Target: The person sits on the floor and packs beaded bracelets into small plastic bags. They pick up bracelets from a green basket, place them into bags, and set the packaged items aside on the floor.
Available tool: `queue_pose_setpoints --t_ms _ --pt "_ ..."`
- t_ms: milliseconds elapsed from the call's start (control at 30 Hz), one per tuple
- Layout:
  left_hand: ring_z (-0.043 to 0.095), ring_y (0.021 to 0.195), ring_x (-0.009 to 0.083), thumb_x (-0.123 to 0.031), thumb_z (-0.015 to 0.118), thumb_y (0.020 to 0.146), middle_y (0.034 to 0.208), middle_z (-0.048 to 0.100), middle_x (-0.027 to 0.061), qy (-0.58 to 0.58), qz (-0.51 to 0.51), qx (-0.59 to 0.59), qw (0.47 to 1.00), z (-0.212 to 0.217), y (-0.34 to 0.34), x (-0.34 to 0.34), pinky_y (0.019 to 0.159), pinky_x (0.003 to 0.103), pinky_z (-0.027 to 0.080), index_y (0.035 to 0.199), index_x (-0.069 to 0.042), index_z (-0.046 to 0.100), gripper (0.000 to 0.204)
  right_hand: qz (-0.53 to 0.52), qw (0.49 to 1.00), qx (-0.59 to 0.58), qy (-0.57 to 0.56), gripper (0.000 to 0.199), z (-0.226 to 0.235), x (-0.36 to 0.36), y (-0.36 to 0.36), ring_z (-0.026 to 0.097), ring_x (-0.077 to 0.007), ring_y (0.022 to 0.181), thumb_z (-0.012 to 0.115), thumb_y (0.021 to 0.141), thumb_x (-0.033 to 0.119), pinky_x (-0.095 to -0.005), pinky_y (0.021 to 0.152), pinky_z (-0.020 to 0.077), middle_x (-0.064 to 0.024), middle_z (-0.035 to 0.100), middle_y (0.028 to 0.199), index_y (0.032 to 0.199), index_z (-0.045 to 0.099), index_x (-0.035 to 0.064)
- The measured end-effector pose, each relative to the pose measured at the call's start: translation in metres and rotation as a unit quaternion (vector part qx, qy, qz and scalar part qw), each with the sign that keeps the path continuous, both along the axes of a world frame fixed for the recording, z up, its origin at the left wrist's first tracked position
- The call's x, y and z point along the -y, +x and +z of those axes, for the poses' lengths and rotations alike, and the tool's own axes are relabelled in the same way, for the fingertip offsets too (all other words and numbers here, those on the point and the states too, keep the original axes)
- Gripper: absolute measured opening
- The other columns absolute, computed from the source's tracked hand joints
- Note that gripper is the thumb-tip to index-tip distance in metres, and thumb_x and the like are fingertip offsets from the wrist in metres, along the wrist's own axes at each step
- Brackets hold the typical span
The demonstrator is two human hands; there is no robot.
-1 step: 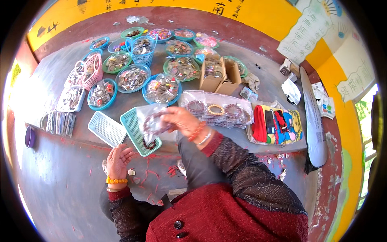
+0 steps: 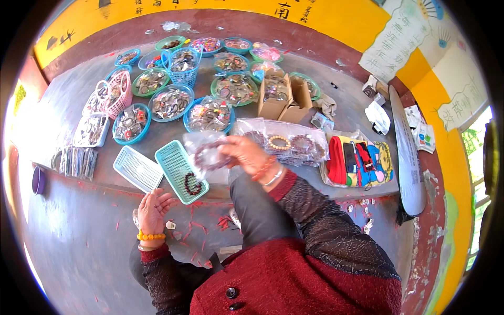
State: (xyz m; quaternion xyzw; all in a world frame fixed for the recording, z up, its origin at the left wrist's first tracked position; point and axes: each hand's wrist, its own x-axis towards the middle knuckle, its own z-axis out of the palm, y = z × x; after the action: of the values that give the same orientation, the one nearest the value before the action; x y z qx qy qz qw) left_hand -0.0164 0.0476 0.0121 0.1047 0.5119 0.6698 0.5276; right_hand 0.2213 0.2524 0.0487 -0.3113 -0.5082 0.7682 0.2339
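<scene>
My right hand (image 2: 248,155) pinches a clear plastic bag with a dark purple bead bracelet (image 2: 206,156) in it, held over the upper right edge of a mint-green basket (image 2: 164,153). On that basket's floor lies a dark red bead bracelet (image 2: 192,185). Palm up, my left hand (image 2: 152,210) holds nothing, its fingers apart, close to the near end of a white basket (image 2: 126,167). Just beyond my right hand is a row of bagged bracelets (image 2: 310,147), with a yellow bead bracelet (image 2: 279,142) lying on top.
Round bowls, such as a blue bowl (image 2: 190,125), hold bagged trinkets at the back, beside a pink basket (image 2: 126,93) and cardboard boxes (image 2: 274,107). Flat packets (image 2: 77,163) stand at the left. A folded colourful cloth (image 2: 336,163) with dark items lies right.
My right hand has shifted slightly right with the bagged bracelet, so more of the dark red bracelet in the mint-green basket shows. My left hand stays in place.
</scene>
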Motion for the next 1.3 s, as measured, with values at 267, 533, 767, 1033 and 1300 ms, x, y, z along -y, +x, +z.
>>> queue_pose_setpoints --t_ms 267,533,767,1033,1300 --pt "0.066 0.074 0.0194 -0.022 0.051 0.094 0.085 0.067 0.0129 -0.028 -0.013 -0.046 0.998 -0.009 0.002 -0.001 0.064 0.026 0.05 0.104 0.0 0.056 0.025 -0.253 0.966 0.037 0.026 0.016 -0.025 -0.104 0.174 0.063 -0.0131 0.071 0.063 0.086 0.021 -0.0226 0.053 0.0505 -0.003 0.065 0.081 0.095 0.06 0.0087" --pt "0.065 0.075 0.0193 -0.023 0.053 0.092 0.089 0.066 0.0134 -0.065 -0.017 -0.071 0.995 -0.013 0.006 -0.01 0.064 0.025 0.049 0.105 0.001 0.056 0.027 -0.374 0.925 0.073 0.006 0.014 -0.032 -0.149 0.288 0.063 -0.0154 0.072 0.065 0.085 0.024 -0.0271 0.057 0.0487 -0.0018 0.065 0.08 0.094 0.06 0.0138" --pt "0.065 0.075 0.0166 -0.023 0.053 0.092 0.087 0.067 0.0107 -0.109 -0.029 -0.1 0.989 -0.027 0.008 -0.014 0.062 0.023 0.047 0.103 -0.001 0.058 0.025 -0.398 0.917 0.02 -0.022 0.014 -0.076 -0.163 0.352 0.063 -0.0148 0.072 0.066 0.084 0.027 -0.028 0.056 0.0471 0.0014 0.066 0.081 0.092 0.061 0.0166" --pt "0.065 0.075 0.0155 -0.024 0.053 0.091 0.086 0.067 0.0084 -0.127 -0.068 -0.121 0.982 -0.052 0.008 -0.024 0.06 0.022 0.046 0.099 -0.005 0.059 0.021 -0.364 0.891 0.265 -0.061 0.022 -0.161 -0.161 0.404 0.058 -0.0149 0.063 0.057 0.088 0.025 -0.0297 0.047 0.0475 -0.0007 0.061 0.08 0.106 0.06 0.0121" --pt "0.062 0.07 0.0125 -0.024 0.055 0.089 0.085 0.067 0.0069 -0.163 -0.08 -0.151 0.972 -0.057 0.012 -0.028 0.06 0.021 0.046 0.098 -0.005 0.059 0.021 -0.329 0.846 0.418 0.046 0.024 -0.147 -0.155 0.398 0.06 -0.0143 0.07 0.058 0.087 0.02 -0.0277 0.052 0.0503 -0.0024 0.062 0.085 0.107 0.059 0.0072"
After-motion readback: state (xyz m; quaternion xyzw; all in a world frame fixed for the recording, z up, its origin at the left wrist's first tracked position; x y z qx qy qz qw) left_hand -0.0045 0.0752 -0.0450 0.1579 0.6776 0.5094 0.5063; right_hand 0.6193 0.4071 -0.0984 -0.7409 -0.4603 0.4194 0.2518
